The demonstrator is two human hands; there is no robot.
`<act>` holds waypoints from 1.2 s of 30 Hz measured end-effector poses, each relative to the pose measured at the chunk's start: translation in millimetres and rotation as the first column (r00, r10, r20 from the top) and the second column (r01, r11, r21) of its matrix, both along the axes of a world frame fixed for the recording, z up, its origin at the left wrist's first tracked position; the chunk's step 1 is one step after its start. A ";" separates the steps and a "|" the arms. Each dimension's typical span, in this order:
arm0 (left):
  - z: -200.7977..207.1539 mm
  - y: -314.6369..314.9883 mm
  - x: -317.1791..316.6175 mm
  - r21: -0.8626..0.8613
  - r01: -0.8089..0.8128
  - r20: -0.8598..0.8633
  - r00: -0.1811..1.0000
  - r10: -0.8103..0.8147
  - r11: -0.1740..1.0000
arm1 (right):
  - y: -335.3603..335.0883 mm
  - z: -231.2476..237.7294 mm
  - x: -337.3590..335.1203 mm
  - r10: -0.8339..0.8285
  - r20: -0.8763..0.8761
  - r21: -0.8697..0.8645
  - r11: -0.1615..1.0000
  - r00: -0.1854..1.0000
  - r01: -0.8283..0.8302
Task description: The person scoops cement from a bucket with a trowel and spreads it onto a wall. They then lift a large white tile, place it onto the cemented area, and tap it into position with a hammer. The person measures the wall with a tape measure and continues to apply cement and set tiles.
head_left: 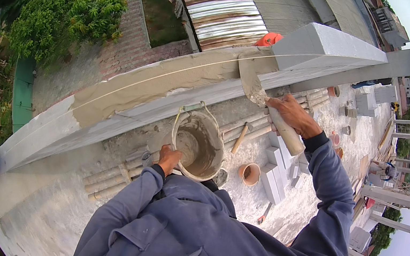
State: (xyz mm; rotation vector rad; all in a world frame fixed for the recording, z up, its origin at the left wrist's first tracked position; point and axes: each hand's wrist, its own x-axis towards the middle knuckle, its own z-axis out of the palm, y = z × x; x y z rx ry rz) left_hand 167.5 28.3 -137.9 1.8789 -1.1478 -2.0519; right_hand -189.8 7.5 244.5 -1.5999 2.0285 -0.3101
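Observation:
My left hand (169,158) is closed on the rim of a mortar-smeared bucket (211,145), held tilted in front of my body. Wet grey mortar coats the bucket's inside. In my right hand (296,115) is the thick handle of a trowel (251,77). Its broad blade lies over the wall top, up against the end of a white block (310,47). A bed of mortar (164,79) is spread along the top of the low block wall (205,94), left of the blade. A thin string line runs lengthwise above the wall.
Beyond the wall lie a lower paved yard, a leafy tree (60,22) and a corrugated roof (220,6). On the floor are bamboo poles (109,182), a hammer (239,138), a clay-coloured pot (249,174) and stacked white blocks (275,178). Concrete posts stand at the far right.

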 end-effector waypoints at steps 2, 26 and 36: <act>-8.5 2.2 0.8 -0.033 0.034 0.066 0.997 -0.032 0.999 | -1.4 12.3 0.1 -0.510 0.494 0.423 0.848 0.704 0.318; 53.3 1.4 8.4 -0.099 0.104 0.192 0.978 -0.083 0.990 | -140.7 21.1 117.8 0.461 0.070 0.304 0.835 0.884 -0.459; 85.5 -12.2 25.8 -0.048 0.089 0.184 0.980 -0.079 0.995 | -153.5 14.8 197.6 0.655 0.028 0.241 0.729 0.755 -0.641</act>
